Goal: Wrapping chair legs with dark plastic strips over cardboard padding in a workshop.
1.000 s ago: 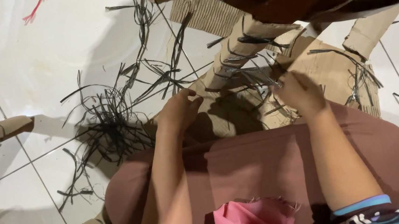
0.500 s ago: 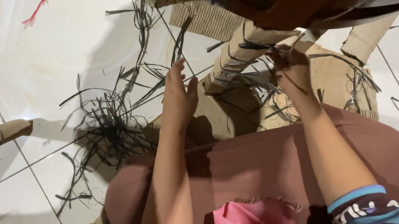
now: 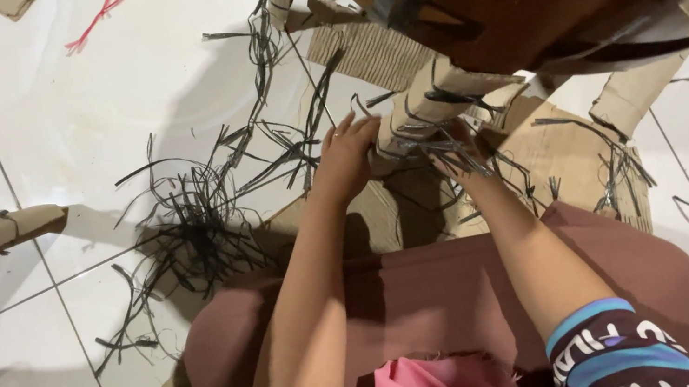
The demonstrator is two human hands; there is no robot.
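Both hands closed in since 0.5 s earlier: left hand (image 3: 345,157) clasped the rolled cardboard tube (image 3: 428,103), axis slanting up-right above the floor; right hand (image 3: 458,159) beneath, grip unclear.

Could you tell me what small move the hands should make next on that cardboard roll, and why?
Probably draw the loose black strips snug around the cardboard roll. The left hand grips the roll's near end, steadying it, while the right hand sits among strip ends that hang slack beneath it.
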